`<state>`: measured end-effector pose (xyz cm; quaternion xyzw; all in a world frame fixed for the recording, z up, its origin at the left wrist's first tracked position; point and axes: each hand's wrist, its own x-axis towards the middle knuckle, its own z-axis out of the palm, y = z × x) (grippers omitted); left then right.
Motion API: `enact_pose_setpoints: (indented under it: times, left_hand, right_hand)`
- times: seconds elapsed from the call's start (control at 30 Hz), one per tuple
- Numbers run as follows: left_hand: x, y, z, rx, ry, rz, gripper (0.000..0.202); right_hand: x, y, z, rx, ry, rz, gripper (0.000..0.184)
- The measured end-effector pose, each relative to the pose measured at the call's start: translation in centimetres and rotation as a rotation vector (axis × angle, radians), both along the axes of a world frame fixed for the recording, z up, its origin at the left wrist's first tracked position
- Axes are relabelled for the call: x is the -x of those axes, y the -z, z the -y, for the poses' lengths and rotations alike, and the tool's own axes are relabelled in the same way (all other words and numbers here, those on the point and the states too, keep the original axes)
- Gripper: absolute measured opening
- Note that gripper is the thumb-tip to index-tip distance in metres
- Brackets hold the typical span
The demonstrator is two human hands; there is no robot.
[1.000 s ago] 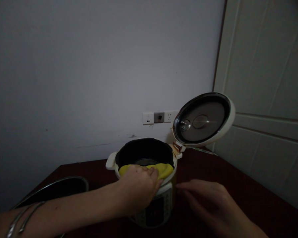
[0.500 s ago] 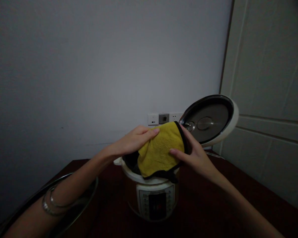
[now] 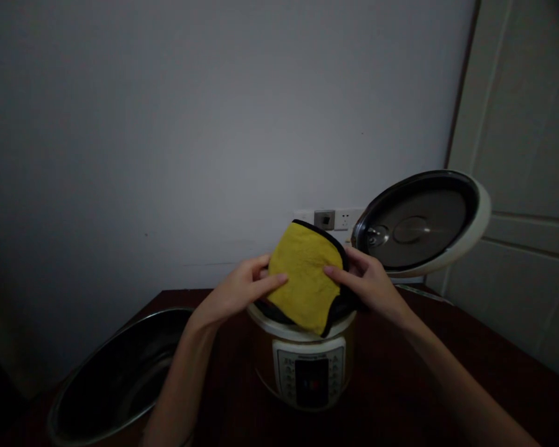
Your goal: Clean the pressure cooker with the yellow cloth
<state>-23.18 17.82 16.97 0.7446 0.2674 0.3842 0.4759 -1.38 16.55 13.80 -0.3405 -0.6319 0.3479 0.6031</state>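
A steel inner pot [image 3: 121,379] is lying tilted on the dark surface [image 3: 447,366] at the left. Beside it, the person's left hand [image 3: 235,292] is gripping a yellow cloth [image 3: 302,273], its fingers [image 3: 265,282] together and pressing on the cloth, which is held over the rim of an electric cooker [image 3: 302,366]. The right hand [image 3: 370,282] is clamping the cloth's other side, below the cooker's open lid [image 3: 419,223].

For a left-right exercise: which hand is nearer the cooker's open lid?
Right: the right hand is just below the lid; the left hand is farther, beyond the yellow cloth.
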Motion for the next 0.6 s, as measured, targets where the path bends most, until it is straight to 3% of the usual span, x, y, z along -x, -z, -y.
enact_pose_setpoints:
  times: [0.17, 0.3, 0.43, 0.5, 0.6]
  left_hand:
    - [0.0, 1.9, -0.5, 0.047, 0.014, 0.227, 0.033]
    - [0.0, 3.2, -1.6, 0.079, -0.069, 0.358, 0.023]
    - [0.0, 4.1, -2.2, 0.032, -0.07, 0.349, 0.016]
    - [0.1, 4.4, -2.5, -0.045, -0.063, 0.306, 0.019]
    - [0.2, 4.6, -2.8, -0.161, -0.073, 0.305, 0.023]
  right_hand:
    - [-0.5, 0.0, 0.2, -0.267, 0.022, 0.177, 0.022]
    - [-1.6, 0.4, 0.2, -0.403, -0.136, 0.327, 0.02]
    - [-1.9, 0.7, 0.0, -0.28, -0.352, 0.334, 0.036]
    - [-1.4, 0.8, -0.4, -0.181, -0.283, 0.281, 0.042]
    - [-0.1, 0.6, -1.0, -0.049, -0.071, 0.252, 0.03]
